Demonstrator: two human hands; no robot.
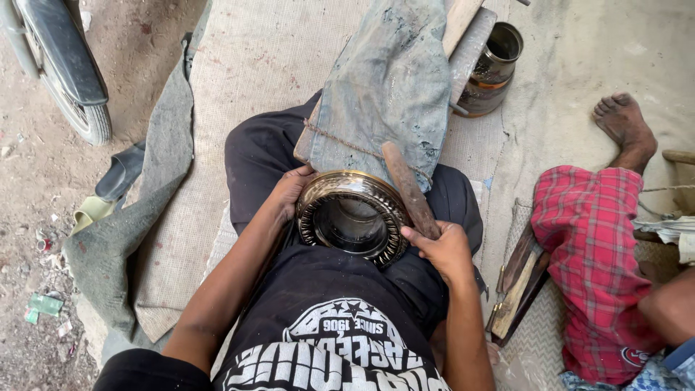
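A round brass-coloured metal vessel (352, 215) with a ribbed rim lies on its side in my lap, its dark hollow facing me. My left hand (291, 190) grips its left rim. My right hand (441, 247) holds a brown wooden stick-like tool (407, 187) that rests against the vessel's right edge. The vessel leans on a long wooden board wrapped in grey cloth (391, 87), tied with string, which runs away from me over my legs.
A metal tin (492, 66) stands beyond the board at the right. Another person in red checked shorts (590, 253) sits to my right, bare foot (624, 123) out. Wooden pieces (517, 289) lie between us. A motorbike wheel (69, 80) and sandals (116, 185) are at the left.
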